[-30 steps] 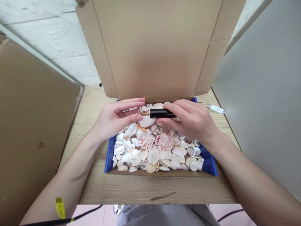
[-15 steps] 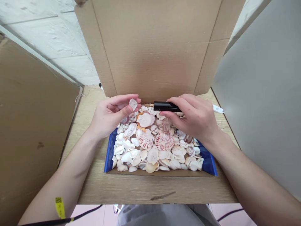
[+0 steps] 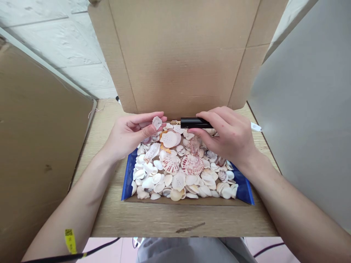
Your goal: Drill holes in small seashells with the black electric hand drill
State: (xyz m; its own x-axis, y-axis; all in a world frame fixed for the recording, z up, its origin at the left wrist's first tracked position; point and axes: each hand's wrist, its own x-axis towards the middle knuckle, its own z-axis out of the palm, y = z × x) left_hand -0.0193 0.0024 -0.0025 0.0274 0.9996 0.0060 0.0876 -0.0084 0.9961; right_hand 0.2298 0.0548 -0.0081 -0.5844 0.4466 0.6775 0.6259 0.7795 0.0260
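My left hand pinches a small pale shell between thumb and fingers, above the far left of a shallow cardboard box with blue sides, full of several white, pink and red-striped seashells. My right hand grips a slim black tool held level, its thin tip pointing left toward the held shell, a short gap between them. Both hands hover over the box's far end.
The box's open lid stands upright behind the hands. A large cardboard sheet leans at the left, a grey panel at the right. A white switch on a cord lies on the wooden desk behind my right hand.
My left hand lifted a small shell from the pile and holds it up. My right hand raised the black tool slightly and drew it to the right, away from the shell.
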